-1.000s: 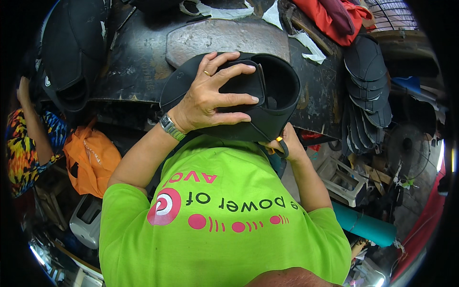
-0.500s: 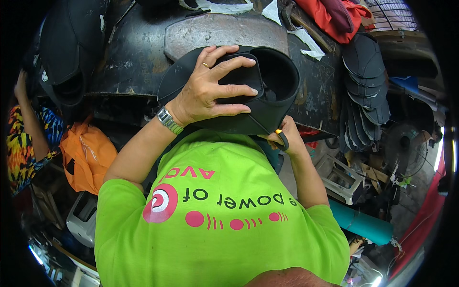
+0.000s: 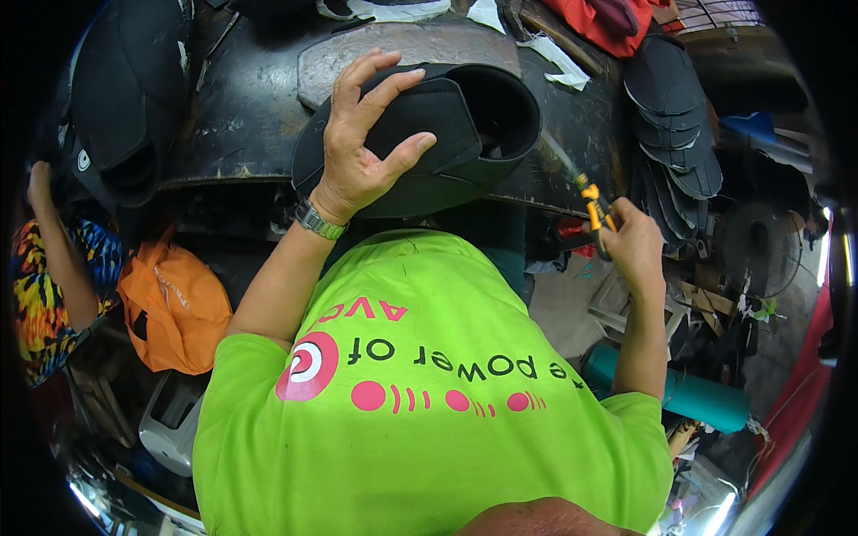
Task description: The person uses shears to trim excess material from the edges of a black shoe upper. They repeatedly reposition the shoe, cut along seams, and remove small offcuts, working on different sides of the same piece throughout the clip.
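A rounded black fabric piece (image 3: pixel 429 125) with a wide round opening at its right end lies at the near edge of the dark worktable (image 3: pixel 241 116). My left hand (image 3: pixel 362 147) is over its left part, fingers spread and nothing gripped; whether the palm edge touches the fabric I cannot tell. To the right of the piece, my right hand (image 3: pixel 633 239) is closed round the orange-and-black handles of a pair of scissors (image 3: pixel 592 204). Their metal blades point up and left, apart from the fabric.
A worn flat slab (image 3: pixel 402 45) lies behind the piece, with white scraps (image 3: pixel 554 61) and red cloth (image 3: pixel 603 22) farther back. Stacked black pieces (image 3: pixel 666 98) hang at the right edge. Another black piece (image 3: pixel 130 98) stands left; a co-worker's arm (image 3: pixel 63 241) shows beyond it.
My right hand has moved right and up from beneath the piece, bringing the scissors into full view. My left hand's fingers have lifted off the fabric and turned upward.
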Tool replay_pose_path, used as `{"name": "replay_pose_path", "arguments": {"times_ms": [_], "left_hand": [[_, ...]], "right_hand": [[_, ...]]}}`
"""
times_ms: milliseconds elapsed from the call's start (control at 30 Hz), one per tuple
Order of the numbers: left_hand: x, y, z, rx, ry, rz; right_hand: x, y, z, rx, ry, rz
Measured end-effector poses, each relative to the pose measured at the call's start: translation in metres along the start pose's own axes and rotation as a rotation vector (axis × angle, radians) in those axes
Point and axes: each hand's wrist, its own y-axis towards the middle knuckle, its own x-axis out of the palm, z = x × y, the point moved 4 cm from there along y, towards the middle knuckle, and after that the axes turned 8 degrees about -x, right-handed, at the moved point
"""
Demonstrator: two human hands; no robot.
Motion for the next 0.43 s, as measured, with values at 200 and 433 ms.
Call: {"name": "replay_pose_path", "arguments": {"times_ms": [200,433], "left_hand": [[0.001,0.001,0.002,-0.012,0.07,0.03],[0.003,-0.002,-0.004,-0.027,0.101,0.069]], "right_hand": [[0.016,0.039,0.018,0.103,0.108,0.036],[0.018,0.064,0.005,-0.166,0.074,0.192]]}}
